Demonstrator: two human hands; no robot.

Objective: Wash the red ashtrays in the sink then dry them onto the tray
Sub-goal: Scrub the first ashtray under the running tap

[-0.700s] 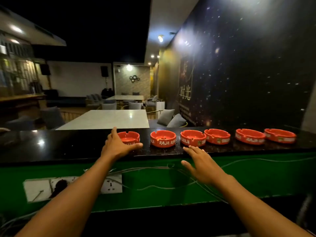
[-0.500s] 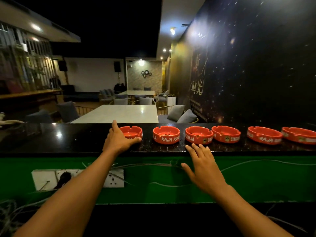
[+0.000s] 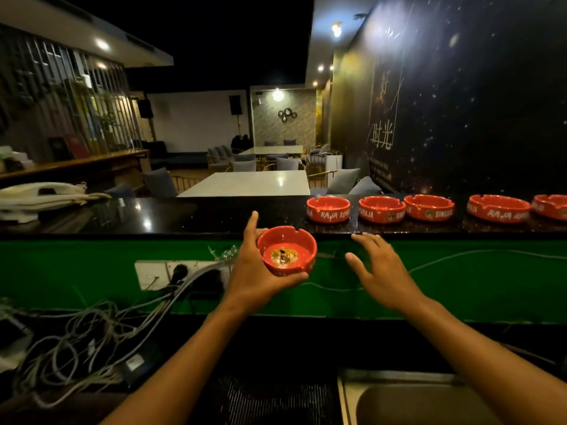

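Note:
My left hand (image 3: 254, 271) grips a red ashtray (image 3: 287, 251), lifted off the black counter (image 3: 184, 216) and tilted toward me, showing a yellow emblem inside. My right hand (image 3: 383, 268) hovers open just right of it, fingertips near the counter's front edge, holding nothing. Several more red ashtrays stand in a row on the counter to the right; the nearest ashtray in the row (image 3: 328, 209) reads "RAJA". The steel sink (image 3: 429, 403) lies at the bottom right, partly hidden by my right forearm. No tray is in view.
A green panel (image 3: 460, 280) below the counter carries a white socket strip (image 3: 159, 273) with plugs. A tangle of grey cables (image 3: 86, 342) fills the lower left. Folded white cloth (image 3: 40, 197) lies on the counter's left end. A dark ribbed mat (image 3: 276, 397) sits left of the sink.
My left hand has lifted the leftmost ashtray off the counter and drawn it toward me. My right hand has stayed open near the counter edge. The view has tipped down, showing the sink.

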